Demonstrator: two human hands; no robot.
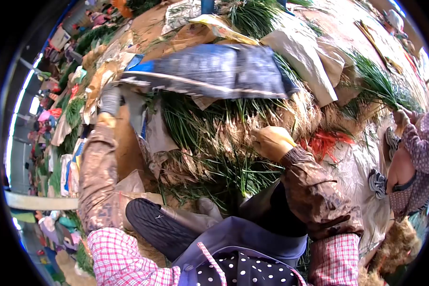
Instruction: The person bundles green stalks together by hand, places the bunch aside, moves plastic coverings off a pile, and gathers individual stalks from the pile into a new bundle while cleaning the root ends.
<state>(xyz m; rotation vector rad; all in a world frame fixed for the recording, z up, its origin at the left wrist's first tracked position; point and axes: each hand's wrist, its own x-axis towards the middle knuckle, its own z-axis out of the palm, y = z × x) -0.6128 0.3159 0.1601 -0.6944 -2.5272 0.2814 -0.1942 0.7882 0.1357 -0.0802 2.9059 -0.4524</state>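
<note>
My left hand [110, 101], in a grey glove, grips the left end of a blue woven sheet [214, 70] and holds it up over a heap of green chives with pale roots [224, 128]. My right hand [270, 142], in a tan glove, rests on the chive roots near the middle of the heap, fingers curled into the stalks. Both arms wear brown patterned sleeve covers over pink checked sleeves. The sheet is blurred and hides the chives behind it.
Brown paper sheets [310, 57] and more chive bundles [381, 86] lie around the heap. Red bands [326, 142] lie right of my right hand. Another person [414, 157] in a patterned sleeve holds chives at the right. My shoe sole [152, 224] is below.
</note>
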